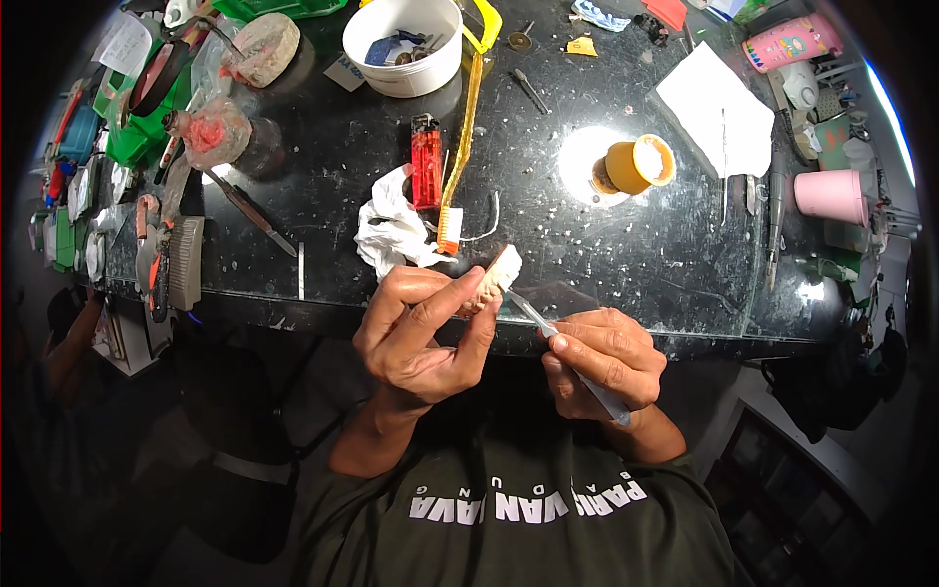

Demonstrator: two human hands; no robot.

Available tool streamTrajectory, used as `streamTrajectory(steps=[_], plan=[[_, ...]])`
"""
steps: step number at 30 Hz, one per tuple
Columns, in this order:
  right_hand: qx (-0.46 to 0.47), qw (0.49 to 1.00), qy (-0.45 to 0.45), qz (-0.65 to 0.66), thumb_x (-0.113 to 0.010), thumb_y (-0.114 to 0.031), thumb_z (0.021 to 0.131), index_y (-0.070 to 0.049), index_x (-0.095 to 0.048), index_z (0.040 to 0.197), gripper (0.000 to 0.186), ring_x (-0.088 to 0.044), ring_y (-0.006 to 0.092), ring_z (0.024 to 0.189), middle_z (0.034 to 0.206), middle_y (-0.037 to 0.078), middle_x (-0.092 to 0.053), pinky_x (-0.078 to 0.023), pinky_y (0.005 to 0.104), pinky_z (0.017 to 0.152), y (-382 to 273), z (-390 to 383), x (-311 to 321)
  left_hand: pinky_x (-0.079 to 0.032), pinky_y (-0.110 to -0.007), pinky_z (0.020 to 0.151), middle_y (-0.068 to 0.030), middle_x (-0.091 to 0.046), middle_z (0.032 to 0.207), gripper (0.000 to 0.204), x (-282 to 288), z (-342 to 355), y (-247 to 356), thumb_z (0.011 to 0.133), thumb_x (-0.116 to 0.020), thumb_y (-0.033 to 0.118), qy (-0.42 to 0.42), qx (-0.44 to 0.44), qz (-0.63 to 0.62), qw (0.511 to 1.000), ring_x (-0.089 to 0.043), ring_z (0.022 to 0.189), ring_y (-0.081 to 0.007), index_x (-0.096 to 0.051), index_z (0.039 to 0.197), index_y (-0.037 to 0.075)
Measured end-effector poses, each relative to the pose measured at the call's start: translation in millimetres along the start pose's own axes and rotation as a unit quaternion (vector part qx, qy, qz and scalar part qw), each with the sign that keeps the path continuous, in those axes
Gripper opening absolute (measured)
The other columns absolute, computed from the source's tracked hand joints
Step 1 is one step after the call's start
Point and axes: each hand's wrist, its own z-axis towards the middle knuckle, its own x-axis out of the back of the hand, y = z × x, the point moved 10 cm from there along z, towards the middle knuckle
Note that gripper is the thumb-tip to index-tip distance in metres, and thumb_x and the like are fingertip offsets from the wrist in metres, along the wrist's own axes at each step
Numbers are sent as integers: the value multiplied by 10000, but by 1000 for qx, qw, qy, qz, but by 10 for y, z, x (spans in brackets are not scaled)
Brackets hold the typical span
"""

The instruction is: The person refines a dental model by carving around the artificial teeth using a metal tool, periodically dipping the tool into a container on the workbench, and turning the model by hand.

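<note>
In the head view, my left hand (419, 333) pinches a cream, toothed plaster dental model (501, 269) between fingers and thumb above the bench's front edge. My right hand (606, 357) is closed round a slender pale tool (538, 321), its tip at the model's lower right side. Beyond the model lie an orange-and-white toothbrush (450, 225), crumpled white tissue (391, 220) and a red lighter (425, 161).
The black bench (274, 318) also carries a white tub (411, 73), yellow pot (636, 164), white sheet (704, 103), pink cup (831, 196), grey brush (186, 262) and cluttered tools along both sides. Another person's arm (73, 342) shows at far left.
</note>
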Motion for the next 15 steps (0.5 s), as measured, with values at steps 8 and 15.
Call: streamTrajectory(steps=[8, 15], plan=[[-12, 1000, 16, 6, -834, 78, 711, 10, -776, 1034, 335, -750, 231, 736, 895, 126, -770, -605, 309, 633, 20, -16, 26, -533, -246, 590, -23, -628, 851, 357, -1, 13, 18, 735, -864, -31, -1, -3, -2, 1000, -650, 733, -137, -790, 1080, 22], [-14, 1000, 21, 5, -833, 78, 713, 14, -775, 1030, 328, -751, 232, 727, 881, 127, -767, -593, 306, 612, 24, -29, 43, -533, -240, 588, -20, -632, 853, 359, -6, -5, 0, 743, -867, -26, -5, 8, -8, 1000, -648, 733, -127, -788, 1090, 26]])
